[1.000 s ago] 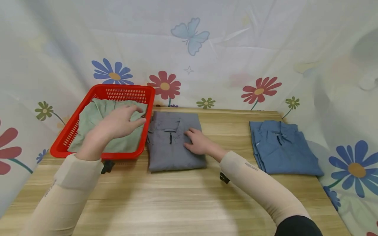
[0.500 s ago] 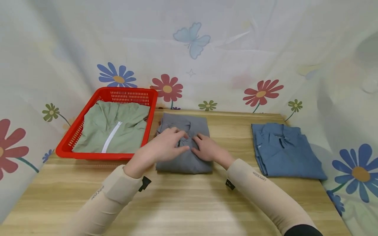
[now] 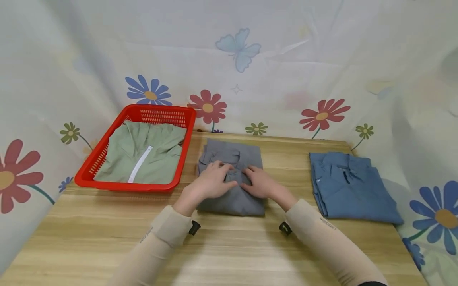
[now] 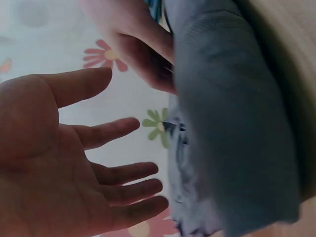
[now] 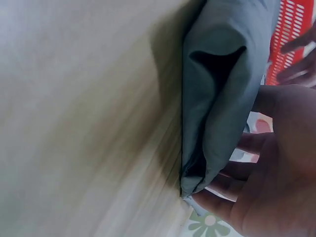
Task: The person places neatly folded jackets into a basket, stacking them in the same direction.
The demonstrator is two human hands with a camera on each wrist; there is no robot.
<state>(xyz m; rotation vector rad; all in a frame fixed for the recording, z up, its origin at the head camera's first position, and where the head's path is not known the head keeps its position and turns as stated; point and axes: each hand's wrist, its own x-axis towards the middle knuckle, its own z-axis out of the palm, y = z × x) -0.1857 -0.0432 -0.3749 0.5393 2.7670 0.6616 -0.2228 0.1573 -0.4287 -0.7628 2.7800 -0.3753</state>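
Note:
A folded grey jacket (image 3: 229, 205) with a collar and a short dark zip lies in the middle of the wooden table. Over its left side my left hand (image 3: 213, 182) hovers, fingers spread and loosely straight; in the left wrist view those fingers (image 4: 131, 195) look slightly apart from the cloth. My right hand (image 3: 260, 183) rests on the jacket's right side. The right wrist view shows its fingers (image 5: 217, 203) against the upper face of the folded cloth (image 5: 224, 108), with thumb and fingers fairly straight. Both hands partly cover the zip area.
To the left stands a red plastic basket (image 3: 187, 147) holding a folded green jacket (image 3: 161, 161) with a white zip. A folded blue garment (image 3: 352, 194) lies at the table's right edge. A flower-printed curtain (image 3: 279, 75) closes off the back and sides.
My left hand has moved right, from above the basket to above the grey jacket, uncovering the green jacket's white zip. The right hand has stayed on the grey jacket. The head view has shifted slightly.

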